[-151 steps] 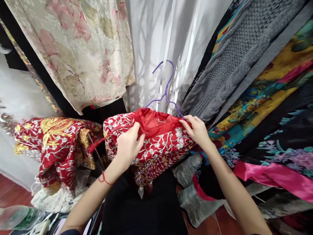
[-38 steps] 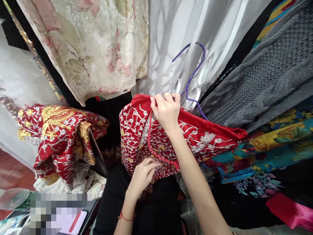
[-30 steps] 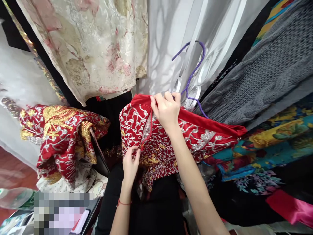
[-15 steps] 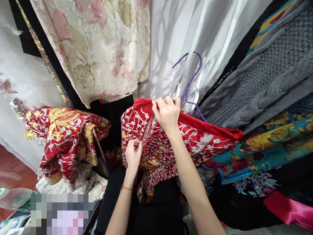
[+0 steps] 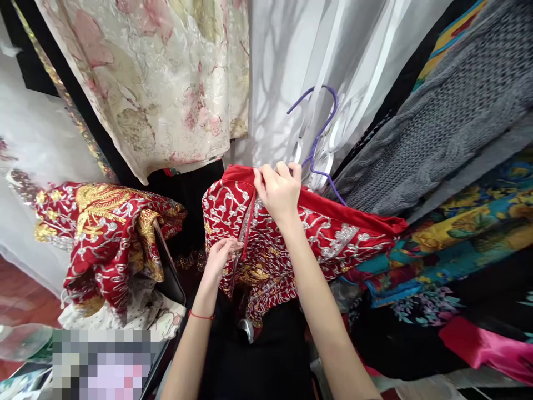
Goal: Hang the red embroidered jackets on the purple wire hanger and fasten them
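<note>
Over on the left, a red garment embroidered in gold and silver (image 5: 104,222) lies draped, with a dark gap before the piece being handled. Next up is the left hand (image 5: 217,258), fingers bunched narrow right at a thin red cord (image 5: 249,228); can't tell if it's really pinching it. That cord hangs down a red cloth garment with silver scrolling embroidery (image 5: 270,253), mid-view, just above a black-clad lap (image 5: 258,361). The right hand (image 5: 281,189) is closed on its plain red top band (image 5: 353,210). Looks soft and floppy, maybe weighty from the stitching, so I'd grip the band. Right behind: a slim purple hanger (image 5: 318,139). Further right it's tight, band end crowding yellow-and-teal floral cloth (image 5: 449,255) and chunky grey knit (image 5: 437,111); more room leftward.
</note>
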`<action>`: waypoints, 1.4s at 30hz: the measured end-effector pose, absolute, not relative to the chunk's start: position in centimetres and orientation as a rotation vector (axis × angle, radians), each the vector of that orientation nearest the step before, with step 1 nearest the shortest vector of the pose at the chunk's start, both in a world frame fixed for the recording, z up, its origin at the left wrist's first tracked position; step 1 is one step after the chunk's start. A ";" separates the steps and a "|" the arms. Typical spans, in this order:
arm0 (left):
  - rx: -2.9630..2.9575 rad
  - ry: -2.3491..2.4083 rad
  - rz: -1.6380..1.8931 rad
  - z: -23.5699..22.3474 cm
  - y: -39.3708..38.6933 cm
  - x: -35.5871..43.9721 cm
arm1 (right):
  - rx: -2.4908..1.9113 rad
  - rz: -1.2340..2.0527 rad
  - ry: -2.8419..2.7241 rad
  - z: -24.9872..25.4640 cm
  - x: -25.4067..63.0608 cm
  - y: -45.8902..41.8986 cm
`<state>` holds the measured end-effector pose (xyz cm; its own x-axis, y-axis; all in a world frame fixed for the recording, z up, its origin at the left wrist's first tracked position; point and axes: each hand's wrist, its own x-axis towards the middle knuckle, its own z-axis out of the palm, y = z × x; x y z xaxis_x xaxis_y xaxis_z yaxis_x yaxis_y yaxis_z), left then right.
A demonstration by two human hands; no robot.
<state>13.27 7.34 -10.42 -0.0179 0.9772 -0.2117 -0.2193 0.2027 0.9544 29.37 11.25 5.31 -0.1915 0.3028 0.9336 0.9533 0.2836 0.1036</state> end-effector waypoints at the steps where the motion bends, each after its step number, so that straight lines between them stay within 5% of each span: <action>1: 0.820 1.146 1.209 -10.3 7.3 13.4 | -1.167 -0.939 -1.680 5.4 29.3 11.2; 28: 0.830 0.856 1.438 -9.1 6.0 14.9 | -1.224 -0.966 -1.677 5.5 28.9 11.5; 42: 1.264 1.230 1.419 -7.5 5.2 13.8 | -1.269 -0.878 -1.735 5.5 29.0 10.9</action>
